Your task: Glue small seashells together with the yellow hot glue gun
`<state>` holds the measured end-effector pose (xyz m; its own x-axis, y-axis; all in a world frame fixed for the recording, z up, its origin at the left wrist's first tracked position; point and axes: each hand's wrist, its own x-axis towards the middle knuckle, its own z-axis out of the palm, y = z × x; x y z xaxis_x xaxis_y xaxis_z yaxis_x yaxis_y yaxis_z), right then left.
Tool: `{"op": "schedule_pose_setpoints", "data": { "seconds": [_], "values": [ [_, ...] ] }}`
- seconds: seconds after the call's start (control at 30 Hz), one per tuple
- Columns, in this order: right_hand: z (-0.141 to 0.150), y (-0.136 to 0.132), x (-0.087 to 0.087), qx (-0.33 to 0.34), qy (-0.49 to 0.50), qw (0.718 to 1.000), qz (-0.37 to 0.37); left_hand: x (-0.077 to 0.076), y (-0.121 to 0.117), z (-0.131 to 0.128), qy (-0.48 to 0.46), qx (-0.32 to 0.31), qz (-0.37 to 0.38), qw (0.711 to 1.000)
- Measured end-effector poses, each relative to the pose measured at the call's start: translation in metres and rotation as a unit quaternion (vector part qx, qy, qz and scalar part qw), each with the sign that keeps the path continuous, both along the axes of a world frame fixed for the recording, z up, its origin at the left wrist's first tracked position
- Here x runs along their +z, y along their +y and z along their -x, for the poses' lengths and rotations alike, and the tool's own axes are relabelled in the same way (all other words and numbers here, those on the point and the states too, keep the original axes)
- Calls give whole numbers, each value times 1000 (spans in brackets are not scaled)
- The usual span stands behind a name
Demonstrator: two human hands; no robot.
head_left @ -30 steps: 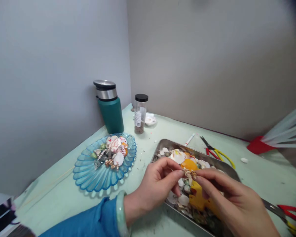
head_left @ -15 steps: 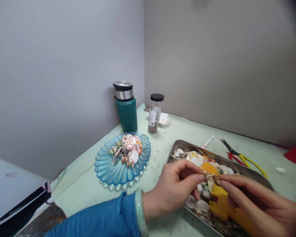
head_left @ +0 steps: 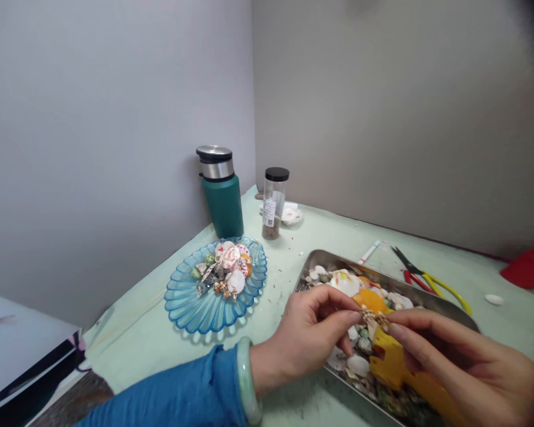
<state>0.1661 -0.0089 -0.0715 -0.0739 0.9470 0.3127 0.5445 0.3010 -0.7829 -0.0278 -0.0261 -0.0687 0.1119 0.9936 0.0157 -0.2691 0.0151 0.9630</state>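
Observation:
My left hand (head_left: 305,338) and my right hand (head_left: 463,370) meet above a steel tray (head_left: 314,261) full of mixed shells. Both pinch a small brown speckled shell (head_left: 374,317) between thumb and fingertips. The left wrist wears a pale green bangle (head_left: 247,379) below a blue sleeve. A yellow plastic piece (head_left: 394,365) lies in the tray under my right hand. A large orange shell (head_left: 370,299) and a white shell (head_left: 345,281) sit just beyond my fingers.
A blue scalloped glass plate (head_left: 191,308) with sorted shells stands left of the tray. Behind it stand a teal flask (head_left: 222,196) and a clear jar with a black lid (head_left: 273,201). Red and yellow pliers (head_left: 427,279) and a pen (head_left: 369,252) lie behind the tray.
The view has swung left, then slightly back. Both hands have kept their pinch on the small shell above the tray, hardly moving relative to it.

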Motion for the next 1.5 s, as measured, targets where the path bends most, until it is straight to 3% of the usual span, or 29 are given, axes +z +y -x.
{"op": "schedule_pose_setpoints", "data": {
  "seconds": [0.1, 0.2, 0.37, 0.7, 1.13, 1.5],
  "values": [
    [3, 0, 5, 43, -23, 998, 38, 1, 0, 0, -1, 0, 3, 1000],
    [11, -4, 20, 56, -9, 998, 14, 3, 0, 0, 13, 1, 5, 1000],
    [20, -11, 35, 57, 7, 998, 37, 3, 0, 1, 52, 10, -2, 999],
    [15, -11, 36, 77, -4, 997, 28, 3, 2, 1, 96, 5, -8, 995],
    [17, -10, 36, 64, -10, 995, 79, 3, 2, 0, 84, -8, 1, 996],
    [20, -12, 33, 89, -24, 996, 18, 4, 0, 0, 82, 0, -5, 997]
  ]
}}
